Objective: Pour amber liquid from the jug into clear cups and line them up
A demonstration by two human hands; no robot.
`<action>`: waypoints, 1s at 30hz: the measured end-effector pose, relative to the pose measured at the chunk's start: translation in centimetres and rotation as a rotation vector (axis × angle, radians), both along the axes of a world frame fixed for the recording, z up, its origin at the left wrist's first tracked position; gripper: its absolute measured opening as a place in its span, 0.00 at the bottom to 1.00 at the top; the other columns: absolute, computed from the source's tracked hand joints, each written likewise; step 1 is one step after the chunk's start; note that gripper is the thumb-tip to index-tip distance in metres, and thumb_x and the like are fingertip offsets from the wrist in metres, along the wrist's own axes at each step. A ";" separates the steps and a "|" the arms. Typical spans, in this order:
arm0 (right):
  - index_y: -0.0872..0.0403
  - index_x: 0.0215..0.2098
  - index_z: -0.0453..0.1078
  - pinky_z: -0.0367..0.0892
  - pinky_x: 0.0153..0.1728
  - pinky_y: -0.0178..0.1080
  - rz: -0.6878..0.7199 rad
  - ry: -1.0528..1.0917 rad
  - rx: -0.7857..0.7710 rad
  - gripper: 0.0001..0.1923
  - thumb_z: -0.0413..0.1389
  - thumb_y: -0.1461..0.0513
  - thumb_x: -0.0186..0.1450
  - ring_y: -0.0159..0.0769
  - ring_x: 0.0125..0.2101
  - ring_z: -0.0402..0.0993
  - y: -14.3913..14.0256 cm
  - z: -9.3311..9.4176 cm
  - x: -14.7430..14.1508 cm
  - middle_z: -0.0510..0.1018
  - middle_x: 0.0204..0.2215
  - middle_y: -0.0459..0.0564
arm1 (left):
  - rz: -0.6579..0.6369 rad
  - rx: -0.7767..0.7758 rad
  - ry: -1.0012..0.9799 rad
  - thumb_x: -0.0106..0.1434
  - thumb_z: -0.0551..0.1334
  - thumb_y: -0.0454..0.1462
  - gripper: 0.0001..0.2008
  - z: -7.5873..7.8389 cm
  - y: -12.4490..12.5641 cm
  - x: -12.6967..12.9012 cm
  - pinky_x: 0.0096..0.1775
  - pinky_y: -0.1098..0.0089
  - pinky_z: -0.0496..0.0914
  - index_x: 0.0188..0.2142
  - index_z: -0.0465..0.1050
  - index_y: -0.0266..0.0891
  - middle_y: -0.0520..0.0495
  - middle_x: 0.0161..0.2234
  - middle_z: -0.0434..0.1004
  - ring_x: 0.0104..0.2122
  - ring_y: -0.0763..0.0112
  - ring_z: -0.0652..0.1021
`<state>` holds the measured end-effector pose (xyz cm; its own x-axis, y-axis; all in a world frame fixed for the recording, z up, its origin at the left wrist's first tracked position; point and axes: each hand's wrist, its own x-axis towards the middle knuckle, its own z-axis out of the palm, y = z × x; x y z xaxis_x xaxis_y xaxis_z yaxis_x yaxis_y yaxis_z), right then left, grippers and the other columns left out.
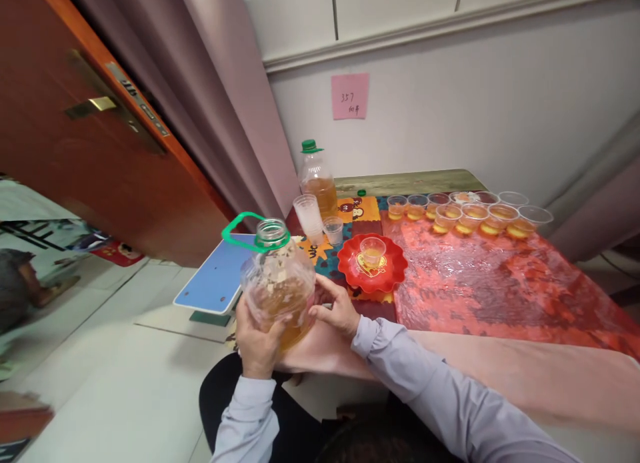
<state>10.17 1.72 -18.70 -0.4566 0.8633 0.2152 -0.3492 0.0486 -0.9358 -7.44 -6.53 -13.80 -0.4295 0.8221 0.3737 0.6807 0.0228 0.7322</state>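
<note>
I hold a large clear plastic jug (277, 283) of amber liquid with both hands, near the table's left corner. It has a green handle ring and an open mouth with no cap. My left hand (258, 343) cups its underside and my right hand (336, 308) presses its right side. Just beyond, a small clear cup (373, 251) with amber liquid stands on a red scalloped plate (372, 271). A stack of empty cups (309, 217) and a single cup (333, 230) stand behind the jug.
A green-capped bottle (318, 181) of amber liquid stands at the back left. Several filled cups (470, 214) line the far edge of the red patterned table cover (490, 283). A blue board (216, 276) lies left of the table, beside a brown door (90, 149).
</note>
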 end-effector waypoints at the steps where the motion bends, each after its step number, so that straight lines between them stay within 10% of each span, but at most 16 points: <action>1: 0.47 0.68 0.69 0.70 0.36 0.43 0.002 -0.023 0.039 0.47 0.72 0.42 0.55 0.40 0.30 0.73 -0.1 0.1 0.1 0.80 0.35 0.48 | -0.014 0.013 -0.021 0.62 0.63 0.62 0.46 -0.7 -0.2 -0.4 0.62 0.50 0.73 0.70 0.51 0.42 0.31 0.63 0.72 0.63 0.50 0.77; 8: 0.47 0.57 0.76 0.72 0.35 0.42 -0.120 -0.069 0.083 0.29 0.68 0.47 0.61 0.39 0.34 0.77 -1.1 0.4 -0.3 0.83 0.49 0.54 | 0.028 0.082 -0.045 0.67 0.53 0.64 0.44 -3.6 -0.9 -1.9 0.64 0.46 0.71 0.71 0.48 0.41 0.27 0.65 0.69 0.66 0.47 0.73; 13: 0.50 0.47 0.79 0.75 0.38 0.45 -0.260 -0.096 0.029 0.18 0.65 0.48 0.66 0.41 0.35 0.79 -2.2 1.8 1.1 0.84 0.40 0.53 | 0.014 0.136 -0.100 0.64 0.54 0.68 0.49 -4.7 -0.8 -2.2 0.64 0.48 0.71 0.71 0.46 0.39 0.25 0.65 0.68 0.65 0.48 0.74; 19: 0.48 0.40 0.81 0.74 0.42 0.47 -0.508 -0.567 0.550 0.08 0.64 0.53 0.68 0.43 0.37 0.81 1.6 6.0 9.2 0.85 0.37 0.52 | -0.032 0.344 -0.346 0.53 0.70 0.64 0.50 -5.9 0.1 -2.3 0.63 0.49 0.70 0.66 0.60 0.40 0.32 0.61 0.73 0.60 0.48 0.77; 24: 0.53 0.49 0.79 0.73 0.53 0.53 -0.604 -1.089 0.678 0.22 0.67 0.48 0.64 0.53 0.51 0.80 8.8 8.0 15.5 0.83 0.51 0.60 | -0.025 0.511 -0.474 0.46 0.76 0.61 0.50 -6.4 0.9 -1.7 0.60 0.51 0.73 0.61 0.67 0.42 0.39 0.53 0.78 0.53 0.53 0.81; 30: 0.56 0.61 0.74 0.53 0.69 0.65 -0.414 -1.483 0.592 0.44 0.68 0.37 0.58 0.62 0.70 0.61 11.6 7.3 15.4 0.65 0.70 0.69 | -0.035 0.527 -0.449 0.45 0.77 0.60 0.47 -5.8 0.8 -1.7 0.62 0.52 0.70 0.58 0.70 0.40 0.38 0.54 0.78 0.55 0.51 0.79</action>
<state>25.59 13.31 -11.35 -0.3253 0.9334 0.1517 0.9039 0.3540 -0.2400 -9.15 -5.77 -19.62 -0.6123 0.5962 0.5193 0.3031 -0.4296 0.8506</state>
